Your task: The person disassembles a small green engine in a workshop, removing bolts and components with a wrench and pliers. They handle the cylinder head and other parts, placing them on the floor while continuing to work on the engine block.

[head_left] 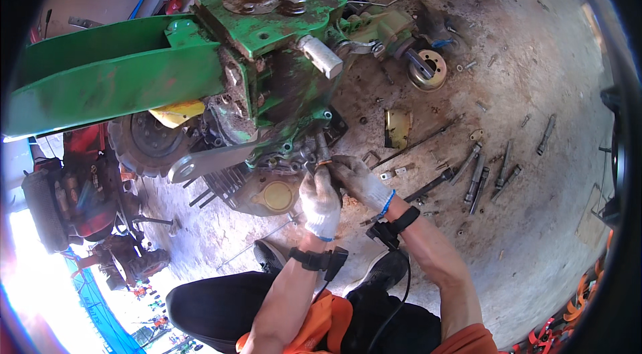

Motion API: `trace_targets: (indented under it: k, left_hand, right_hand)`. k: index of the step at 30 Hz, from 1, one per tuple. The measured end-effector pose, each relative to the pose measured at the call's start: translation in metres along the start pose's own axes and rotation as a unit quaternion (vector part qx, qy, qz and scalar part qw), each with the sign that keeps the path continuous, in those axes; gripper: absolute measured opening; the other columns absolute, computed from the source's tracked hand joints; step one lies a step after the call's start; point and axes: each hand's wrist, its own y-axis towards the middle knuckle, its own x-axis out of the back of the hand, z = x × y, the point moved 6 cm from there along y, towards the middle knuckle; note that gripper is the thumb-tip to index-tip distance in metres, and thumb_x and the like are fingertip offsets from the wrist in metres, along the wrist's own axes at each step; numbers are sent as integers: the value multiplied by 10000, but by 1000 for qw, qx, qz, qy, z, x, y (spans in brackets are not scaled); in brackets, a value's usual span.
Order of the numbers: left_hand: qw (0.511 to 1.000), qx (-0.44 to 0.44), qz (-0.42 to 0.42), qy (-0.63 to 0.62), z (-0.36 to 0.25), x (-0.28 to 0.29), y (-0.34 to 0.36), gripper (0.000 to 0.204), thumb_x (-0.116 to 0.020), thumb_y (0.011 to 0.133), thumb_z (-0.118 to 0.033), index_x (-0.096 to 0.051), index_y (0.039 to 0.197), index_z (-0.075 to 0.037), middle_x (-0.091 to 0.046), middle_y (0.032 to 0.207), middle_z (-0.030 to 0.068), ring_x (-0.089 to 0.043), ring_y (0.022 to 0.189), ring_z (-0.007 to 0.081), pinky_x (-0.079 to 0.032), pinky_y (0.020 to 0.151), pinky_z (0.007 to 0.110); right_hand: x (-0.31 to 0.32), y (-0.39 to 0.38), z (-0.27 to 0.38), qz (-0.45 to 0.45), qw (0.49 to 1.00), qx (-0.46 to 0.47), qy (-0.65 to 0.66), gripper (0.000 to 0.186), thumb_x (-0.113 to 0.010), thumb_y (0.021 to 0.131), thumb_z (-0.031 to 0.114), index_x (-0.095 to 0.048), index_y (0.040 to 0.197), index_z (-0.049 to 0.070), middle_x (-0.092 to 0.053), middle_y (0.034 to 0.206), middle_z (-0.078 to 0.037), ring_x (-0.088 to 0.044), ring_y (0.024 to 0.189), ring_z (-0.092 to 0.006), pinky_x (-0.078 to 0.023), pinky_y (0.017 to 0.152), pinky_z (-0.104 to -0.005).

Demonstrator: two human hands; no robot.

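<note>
White work gloves cover both of my hands, which meet low on the near side of a green machine (277, 66). Fingers of my left hand (319, 201) point upward and close at the lower end of a short grey metal rod (323, 146). A thin copper-coloured ring (324, 162) shows at that end, right by the fingertips. From the right, my right hand (362, 180) reaches to the same spot with its fingers bent together. Gloves hide just what its fingertips pinch. The finned engine casing (244, 195) lies just left of my hands.
Several bolts and a long dark rod (421, 143) lie on the stained concrete floor (535, 73) to the right. Beyond them are a yellowish metal plate (398, 128) and a round pulley (428, 71). A tyre (150, 143) and red machinery (87, 203) stand left.
</note>
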Motion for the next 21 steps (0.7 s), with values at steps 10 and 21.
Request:
trace_targets:
  k: [10, 21]
  left_hand:
    - [971, -143, 84, 174, -73, 31, -25, 345, -629, 1167, -376, -699, 1120, -42, -575, 752, -25, -485, 668, 71, -391, 583, 283]
    - [764, -264, 208, 551, -112, -12, -15, 519, -600, 1120, -271, -585, 1587, -43, -776, 998, 291, -772, 893, 481, -604, 789, 555]
  right_hand:
    - [-26, -24, 44, 99, 992, -36, 69, 401, -542, 1209, 420, -696, 1185, 50, -660, 825, 4, -570, 589, -122, -443, 524, -294]
    - [-26, -18, 23, 0, 998, -52, 23, 302, -400, 1197, 204, -634, 1259, 23, -670, 829, -45, -625, 586, -164, -478, 415, -349]
